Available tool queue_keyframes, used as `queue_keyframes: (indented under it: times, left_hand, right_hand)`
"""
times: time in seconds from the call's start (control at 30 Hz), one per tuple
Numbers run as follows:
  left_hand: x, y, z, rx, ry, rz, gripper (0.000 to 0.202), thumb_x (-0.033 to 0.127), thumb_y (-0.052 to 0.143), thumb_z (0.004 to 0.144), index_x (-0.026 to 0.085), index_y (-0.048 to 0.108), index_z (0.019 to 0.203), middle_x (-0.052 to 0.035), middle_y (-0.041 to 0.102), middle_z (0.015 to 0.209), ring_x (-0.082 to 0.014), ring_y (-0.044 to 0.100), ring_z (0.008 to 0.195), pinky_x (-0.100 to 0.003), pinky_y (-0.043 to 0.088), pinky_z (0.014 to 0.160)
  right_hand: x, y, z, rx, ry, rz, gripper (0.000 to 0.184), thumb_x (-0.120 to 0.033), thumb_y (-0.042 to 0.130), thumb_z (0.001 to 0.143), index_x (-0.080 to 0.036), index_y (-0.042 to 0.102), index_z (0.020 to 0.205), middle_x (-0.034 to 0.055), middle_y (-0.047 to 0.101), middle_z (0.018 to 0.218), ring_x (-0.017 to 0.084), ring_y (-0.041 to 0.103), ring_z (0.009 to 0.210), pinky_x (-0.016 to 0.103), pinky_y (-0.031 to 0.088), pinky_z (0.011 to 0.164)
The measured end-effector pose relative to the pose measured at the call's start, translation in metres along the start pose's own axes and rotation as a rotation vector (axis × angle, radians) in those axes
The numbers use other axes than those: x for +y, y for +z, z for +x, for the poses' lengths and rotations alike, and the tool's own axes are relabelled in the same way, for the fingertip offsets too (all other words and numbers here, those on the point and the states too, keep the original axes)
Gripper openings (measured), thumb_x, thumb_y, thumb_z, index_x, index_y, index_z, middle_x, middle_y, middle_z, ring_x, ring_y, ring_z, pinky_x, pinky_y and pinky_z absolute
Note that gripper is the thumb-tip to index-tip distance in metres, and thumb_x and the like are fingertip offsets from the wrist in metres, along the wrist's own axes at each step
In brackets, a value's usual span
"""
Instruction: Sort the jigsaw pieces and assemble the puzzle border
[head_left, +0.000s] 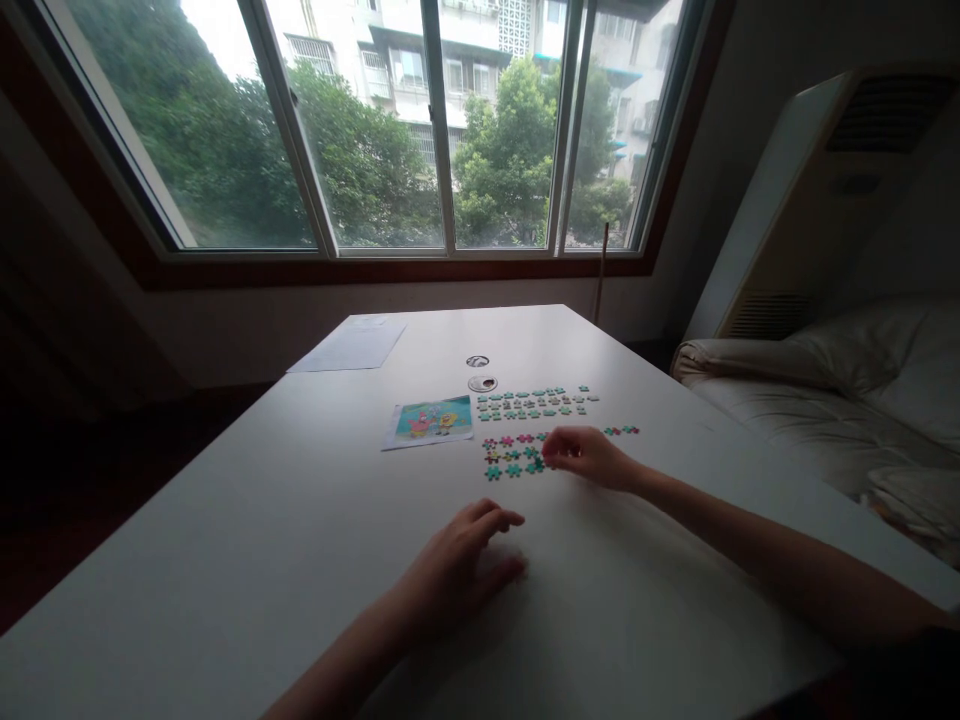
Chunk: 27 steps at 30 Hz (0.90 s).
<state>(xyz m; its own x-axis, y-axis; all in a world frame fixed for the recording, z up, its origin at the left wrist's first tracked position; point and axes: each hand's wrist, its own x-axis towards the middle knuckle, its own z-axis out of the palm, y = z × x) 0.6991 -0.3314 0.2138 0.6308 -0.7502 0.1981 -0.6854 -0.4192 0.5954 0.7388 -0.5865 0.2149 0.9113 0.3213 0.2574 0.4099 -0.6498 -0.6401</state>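
Note:
Small jigsaw pieces (pixel 513 459) in teal, pink and green lie in rows on the white table (pixel 262 520). A second group of pieces (pixel 536 402) lies farther back. My right hand (pixel 589 456) reaches over the near rows, fingers curled in a pinch at their right end; what it pinches is too small to make out. My left hand (pixel 461 565) rests on the bare tabletop nearer to me, fingers loosely stretched, holding nothing. A colourful cartoon picture card (pixel 431 420) lies left of the pieces.
A white paper sheet (pixel 351 345) lies at the far left of the table. Two small round objects (pixel 481 382) sit behind the pieces. A white sofa (pixel 840 400) stands to the right, with a wide window (pixel 420 130) behind.

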Motion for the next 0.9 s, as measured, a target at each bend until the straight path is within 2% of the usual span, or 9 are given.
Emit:
queue_keyframes:
  times: [0.1, 0.23, 0.43, 0.53, 0.67, 0.9]
  left_hand:
    - [0.002, 0.000, 0.002, 0.131, -0.085, -0.040, 0.014, 0.026, 0.048, 0.084, 0.019, 0.059, 0.089, -0.0020, 0.057, 0.081, -0.0120, 0.051, 0.064, -0.024, 0.042, 0.062]
    - [0.005, 0.002, 0.002, 0.161, -0.064, -0.068, 0.016, 0.026, 0.050, 0.083, 0.017, 0.061, 0.075, -0.0006, 0.056, 0.070, -0.0112, 0.049, 0.061, -0.021, 0.039, 0.058]
    - [0.005, 0.004, 0.002, 0.167, -0.069, -0.078, 0.016, 0.026, 0.051, 0.080, 0.016, 0.061, 0.071, -0.0008, 0.057, 0.068, -0.0110, 0.049, 0.059, -0.021, 0.038, 0.056]
    - [0.004, 0.003, 0.004, 0.192, -0.126, -0.102, 0.019, 0.028, 0.050, 0.081, 0.016, 0.062, 0.071, 0.0001, 0.057, 0.064, -0.0110, 0.048, 0.057, -0.021, 0.037, 0.055]
    - [0.004, 0.002, 0.004, 0.198, -0.228, -0.186, 0.025, 0.034, 0.050, 0.081, 0.014, 0.062, 0.071, 0.0003, 0.057, 0.061, -0.0110, 0.046, 0.055, -0.020, 0.036, 0.051]
    - [0.003, 0.002, 0.004, 0.180, -0.238, -0.249, 0.029, 0.037, 0.049, 0.081, 0.013, 0.064, 0.073, 0.0002, 0.057, 0.061, -0.0105, 0.044, 0.054, -0.019, 0.034, 0.049]
  right_hand:
    - [-0.034, 0.023, -0.028, -0.019, -0.013, 0.161, 0.013, -0.029, 0.061, 0.075, -0.016, 0.061, 0.078, -0.0026, 0.055, 0.061, 0.008, 0.044, 0.054, 0.019, 0.034, 0.050]
    - [-0.054, 0.040, -0.046, 0.003, 0.006, 0.257, 0.009, -0.025, 0.062, 0.074, -0.017, 0.061, 0.076, -0.0026, 0.056, 0.062, 0.008, 0.044, 0.055, 0.019, 0.035, 0.052]
    - [-0.056, 0.050, -0.048, 0.063, 0.029, 0.280, 0.010, -0.026, 0.063, 0.073, -0.017, 0.061, 0.077, -0.0030, 0.056, 0.061, 0.008, 0.044, 0.054, 0.020, 0.035, 0.051]
    - [-0.056, 0.049, -0.047, 0.104, 0.010, 0.241, 0.012, -0.029, 0.062, 0.074, -0.018, 0.060, 0.078, -0.0033, 0.055, 0.060, 0.008, 0.044, 0.054, 0.020, 0.036, 0.051]
    - [-0.057, 0.045, -0.048, 0.170, -0.082, 0.153, 0.007, -0.026, 0.059, 0.078, -0.019, 0.059, 0.078, -0.0013, 0.057, 0.065, 0.009, 0.049, 0.057, 0.021, 0.039, 0.053]
    - [-0.057, 0.044, -0.051, 0.190, -0.243, 0.062, 0.007, -0.024, 0.056, 0.081, -0.020, 0.061, 0.080, 0.0012, 0.059, 0.071, 0.010, 0.051, 0.059, 0.022, 0.043, 0.055]
